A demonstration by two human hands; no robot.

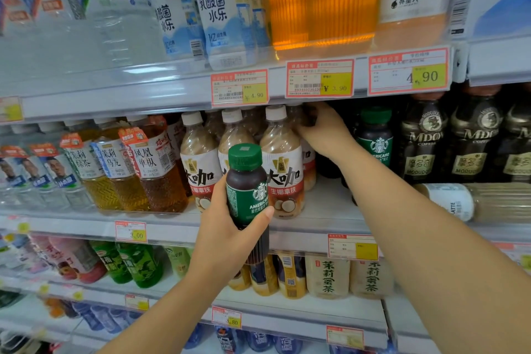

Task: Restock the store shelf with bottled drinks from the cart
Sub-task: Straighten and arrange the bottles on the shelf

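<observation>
As left hand [230, 227] holds Americano [247, 189], right hand [324, 129] grips dark bottle [309, 116] above gap [327, 201]

We're in a shop here, right in the drinks aisle: white shelves [115, 89] stacked tier on tier, red-and-yellow price tags [408, 71] clipped along the edges, branded bottles [161, 169] lined up in rows.
</observation>
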